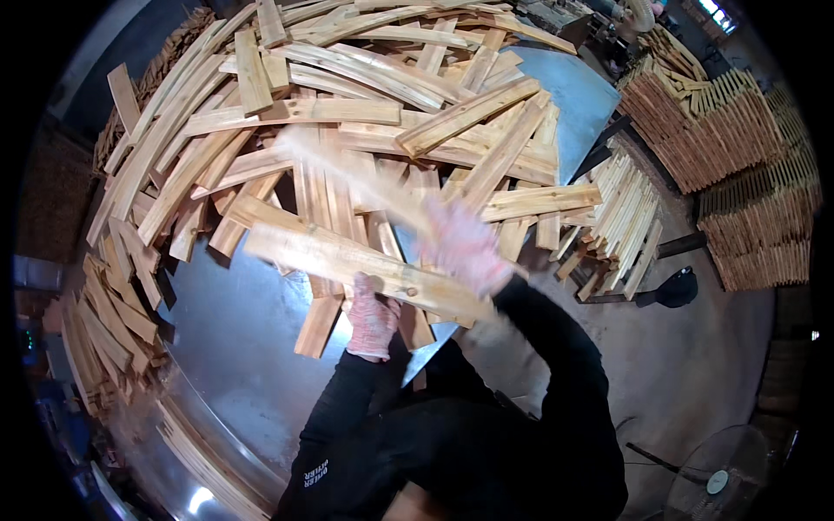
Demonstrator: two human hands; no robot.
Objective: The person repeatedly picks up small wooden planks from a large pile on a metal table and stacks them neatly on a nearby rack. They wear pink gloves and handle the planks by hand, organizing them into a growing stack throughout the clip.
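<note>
My left hand (pixel 373 319), in a pinkish knitted glove, grips the lower edge of a pale wooden board (pixel 347 260), its thumb up against the face. The board lies slantwise across the front of a heap of planks. My right hand (pixel 466 246), in a similar glove and smeared by motion, is just above that board's right end. From its fingers a second wooden board (pixel 360 178) reaches up and left, also blurred. My right fingers seem closed round this board's near end, though the blur hides their detail. Under both boards lie loose planks (pixel 321 326).
A large heap of wooden planks (pixel 365 113) covers most of the metal table (pixel 226 347). At the right stand a smaller stack of slats (pixel 621 217) and tall stacks of boards (pixel 704 130). A fan (pixel 717 482) stands at the lower right. More planks (pixel 113 321) lie at the left.
</note>
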